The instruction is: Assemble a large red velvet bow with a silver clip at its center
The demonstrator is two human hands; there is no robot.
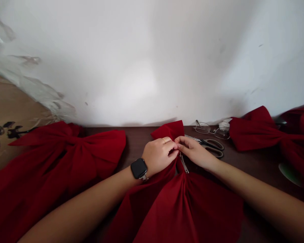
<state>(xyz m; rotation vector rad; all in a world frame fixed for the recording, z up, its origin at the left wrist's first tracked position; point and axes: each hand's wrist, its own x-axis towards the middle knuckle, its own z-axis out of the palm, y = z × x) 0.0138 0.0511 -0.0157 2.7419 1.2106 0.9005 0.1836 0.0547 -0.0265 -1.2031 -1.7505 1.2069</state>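
A large red fabric bow [167, 206] lies in front of me, its upper loop showing beyond my fingers. My left hand [160, 152], with a ring and a watch on its wrist, is closed on the bow's gathered middle. Fingertips of my right hand [192, 150] are pinched together against the left ones; what is between them is hidden. Just below the fingers, a slim silver metal clip [184, 163] sits at the top of the gathered red folds. Scissors [212, 145] with dark handles lie right behind my right hand.
Another red bow [73, 145] lies at the left, beside a brown cardboard box [12, 104] with clear plastic. At the right are eyeglasses [212, 131], a crumpled white tissue [225, 124], more red bows [258, 131] and a green-and-white round object [290, 174]. A white wall [116, 60] bounds the dark table [135, 135].
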